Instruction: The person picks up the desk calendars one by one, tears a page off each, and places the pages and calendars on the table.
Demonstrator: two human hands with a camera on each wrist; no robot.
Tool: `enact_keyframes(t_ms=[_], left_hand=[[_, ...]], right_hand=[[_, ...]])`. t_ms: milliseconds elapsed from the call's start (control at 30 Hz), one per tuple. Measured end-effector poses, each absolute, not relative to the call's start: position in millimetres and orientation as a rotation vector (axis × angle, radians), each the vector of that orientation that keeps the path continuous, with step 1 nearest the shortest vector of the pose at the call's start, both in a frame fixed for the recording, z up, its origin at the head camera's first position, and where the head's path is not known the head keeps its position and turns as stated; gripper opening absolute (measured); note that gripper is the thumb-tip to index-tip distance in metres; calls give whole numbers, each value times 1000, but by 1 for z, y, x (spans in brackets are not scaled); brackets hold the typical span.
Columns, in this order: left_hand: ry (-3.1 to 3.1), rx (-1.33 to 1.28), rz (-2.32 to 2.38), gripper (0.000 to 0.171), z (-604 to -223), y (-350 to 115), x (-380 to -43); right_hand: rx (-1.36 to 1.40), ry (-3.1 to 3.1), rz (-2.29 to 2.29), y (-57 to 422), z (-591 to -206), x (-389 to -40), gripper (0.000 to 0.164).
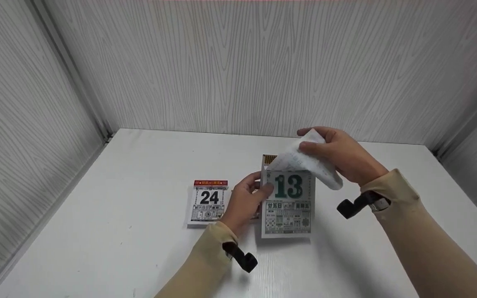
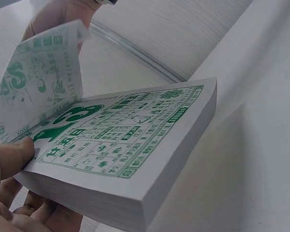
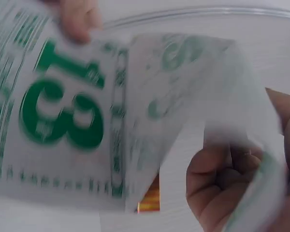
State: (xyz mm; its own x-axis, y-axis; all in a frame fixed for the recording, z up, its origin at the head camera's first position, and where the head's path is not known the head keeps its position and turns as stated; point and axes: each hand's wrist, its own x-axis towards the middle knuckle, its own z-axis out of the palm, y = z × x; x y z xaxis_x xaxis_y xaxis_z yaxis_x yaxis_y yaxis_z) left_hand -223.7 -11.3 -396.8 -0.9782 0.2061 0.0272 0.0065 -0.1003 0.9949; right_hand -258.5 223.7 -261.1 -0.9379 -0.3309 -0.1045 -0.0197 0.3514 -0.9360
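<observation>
A thick tear-off calendar [image 1: 287,219] showing a green 13 is held up off the table, tilted. My left hand [image 1: 246,200] grips its left edge, thumb on the front page and fingers underneath. Above it, my right hand [image 1: 340,155] pinches a thin calendar page [image 1: 294,159], lifted and folded back from the pad. That page's lower part still meets the pad near its top edge, and green print shows through it in the left wrist view. A second calendar [image 1: 208,203], with a black 24 and a red header, lies on the table left of my left hand.
Something partly hidden lies on the table behind my left hand, beside the 24 calendar. The white table [image 1: 147,174] meets grey wood-grain panels [image 1: 222,70] at the back and on both sides. Black wrist cameras [image 1: 240,256] jut from both wrists.
</observation>
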Motion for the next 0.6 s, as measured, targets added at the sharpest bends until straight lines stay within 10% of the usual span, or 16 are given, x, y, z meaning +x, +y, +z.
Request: enact_keyframes(t_ms=[600], left_hand=[[1984,265,2238,45,-396,-10,-221]], right_hand=[[-483,3020,-1298,221,-250,-243,35]])
